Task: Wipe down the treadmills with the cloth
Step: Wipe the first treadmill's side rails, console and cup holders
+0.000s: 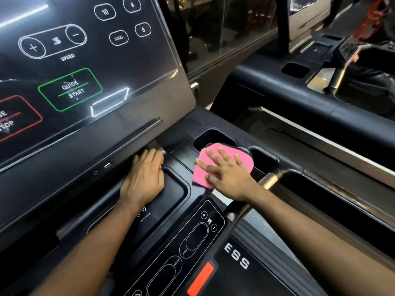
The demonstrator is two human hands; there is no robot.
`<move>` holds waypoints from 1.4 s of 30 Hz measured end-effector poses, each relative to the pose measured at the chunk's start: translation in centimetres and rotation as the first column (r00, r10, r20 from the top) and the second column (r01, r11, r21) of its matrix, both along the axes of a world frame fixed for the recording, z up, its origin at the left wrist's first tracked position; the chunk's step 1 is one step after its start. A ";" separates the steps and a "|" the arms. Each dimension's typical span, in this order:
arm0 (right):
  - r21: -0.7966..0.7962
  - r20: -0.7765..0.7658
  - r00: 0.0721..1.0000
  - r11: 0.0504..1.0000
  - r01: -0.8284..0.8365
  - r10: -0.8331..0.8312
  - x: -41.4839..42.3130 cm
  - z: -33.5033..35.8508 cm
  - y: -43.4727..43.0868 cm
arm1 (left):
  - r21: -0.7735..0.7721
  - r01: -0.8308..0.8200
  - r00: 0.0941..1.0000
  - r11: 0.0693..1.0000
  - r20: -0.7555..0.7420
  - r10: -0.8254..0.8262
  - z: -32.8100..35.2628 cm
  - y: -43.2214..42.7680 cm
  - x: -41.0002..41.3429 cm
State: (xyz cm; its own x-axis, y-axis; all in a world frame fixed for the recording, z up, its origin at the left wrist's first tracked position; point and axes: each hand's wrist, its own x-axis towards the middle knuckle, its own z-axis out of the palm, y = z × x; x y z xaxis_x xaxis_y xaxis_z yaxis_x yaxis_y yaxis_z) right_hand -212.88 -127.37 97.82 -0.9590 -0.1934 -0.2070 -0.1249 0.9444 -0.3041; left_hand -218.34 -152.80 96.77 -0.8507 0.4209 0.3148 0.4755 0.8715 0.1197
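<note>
A pink cloth (224, 163) lies flat on the black plastic console deck of a treadmill (183, 144), at the near lip of a dark recessed cup holder (211, 138). Its long axis runs diagonally, from the near left up to the far right, where its far edge meets the holder's rim.

The right hand (227, 175) presses down on the cloth with fingers spread flat, palm over the near half; it pins the cloth rather than pinching it. The fingers point away from the person and slightly left, so uncovered cloth extends ahead of the fingertips toward the holder. This hand is clearly the one doing the wiping.

The left hand (144, 176) rests just beside it to the left, well clear of the cloth, fingers loosely curled against the base of the tilted touchscreen (85, 67). It holds nothing and appears to be bracing.

Nearer the person sits a flat control strip (192, 242) with speed and incline markings. A second treadmill (299, 86) stands to the right, apart. The next stroke likely pushes forward into the holder or sweeps sideways across the deck.
</note>
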 end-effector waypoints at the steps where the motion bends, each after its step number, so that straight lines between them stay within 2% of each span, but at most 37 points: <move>1: -0.004 -0.003 0.996 0.996 0.091 -0.091 -1.1 -0.3 -0.3 | -0.003 -0.002 1.000 1.000 -0.001 0.002 -0.1 -0.1 0.0; 4: -0.002 0.006 0.930 0.930 0.366 -0.366 -3.4 -0.3 -1.8 | -0.003 -0.006 1.000 1.000 0.005 0.006 -0.1 -0.1 0.1; 6: -0.010 0.024 0.912 0.913 0.409 -0.408 -2.3 -0.6 -2.8 | 0.000 -0.004 1.000 1.000 -0.002 0.004 -0.1 -0.2 0.0; 9: -0.033 0.012 0.923 0.922 0.386 -0.386 0.2 -1.8 -2.0 | 0.001 0.010 1.000 1.000 -0.012 -0.010 -0.3 -0.2 -0.2; 11: 0.001 0.022 0.913 0.913 0.408 -0.408 -2.0 -2.4 0.2 | -0.005 0.002 1.000 1.000 -0.009 -0.002 -0.4 -0.2 -0.3; 13: -0.009 0.074 0.855 0.857 0.516 -0.514 -5.8 -2.0 2.2 | -0.004 0.001 1.000 1.000 0.001 -0.001 -0.4 -0.2 -0.3; 15: 0.047 0.098 0.815 0.820 0.570 -0.572 -7.7 -1.2 2.2 | -0.010 0.000 1.000 1.000 -0.002 0.000 -0.5 -0.3 -0.3; 17: 0.070 0.066 0.836 0.838 0.541 -0.545 -6.6 -0.7 0.4 | -0.009 0.004 1.000 1.000 -0.008 -0.004 -0.5 -0.4 -0.4; 19: -0.004 0.025 0.871 0.872 0.490 -0.490 -4.1 -1.1 -0.9 | -0.005 0.011 1.000 1.000 -0.015 -0.011 -0.6 -0.3 -0.3; 22: -0.023 0.057 0.904 0.905 0.425 -0.423 -3.6 -1.4 0.6 | 0.008 0.016 1.000 1.000 -0.026 -0.016 -0.6 -0.2 -0.4; 27: 0.014 0.135 0.860 0.869 0.494 -0.491 -7.9 0.1 3.5 | 0.006 0.007 1.000 1.000 -0.021 -0.007 -0.7 -0.4 -0.4; 33: -0.056 0.123 0.935 0.938 0.342 -0.334 -0.5 0.9 -1.5 | -0.008 0.012 1.000 1.000 -0.026 -0.012 -0.7 -0.4 -0.6; 35: -0.071 0.056 0.950 0.948 0.311 -0.308 1.1 1.8 -3.3 | -0.013 0.010 1.000 1.000 -0.022 -0.011 -0.6 -0.3 -0.5; 37: -0.153 -0.065 0.932 0.926 0.345 -0.358 1.4 3.1 -3.7 | -0.014 0.009 1.000 1.000 -0.020 -0.009 -0.4 -0.3 -0.3; 40: -0.320 -0.093 0.889 0.860 0.399 -0.447 1.1 5.1 -2.6 | -0.006 -0.003 1.000 1.000 -0.019 0.003 -0.3 -0.3 0.0; 42: -0.360 -0.161 0.871 0.849 0.385 -0.464 0.6 6.4 -1.1 | 0.004 -0.007 1.000 1.000 -0.013 0.007 -0.2 -0.3 0.0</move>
State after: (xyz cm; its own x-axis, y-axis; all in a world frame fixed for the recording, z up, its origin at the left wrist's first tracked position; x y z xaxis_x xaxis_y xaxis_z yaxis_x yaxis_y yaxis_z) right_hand -212.30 -128.45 104.22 -0.9730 0.2281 0.0338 0.1628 0.7834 -0.5997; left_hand -218.35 -153.14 96.60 -0.8496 0.4136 0.3273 0.4708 0.8745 0.1168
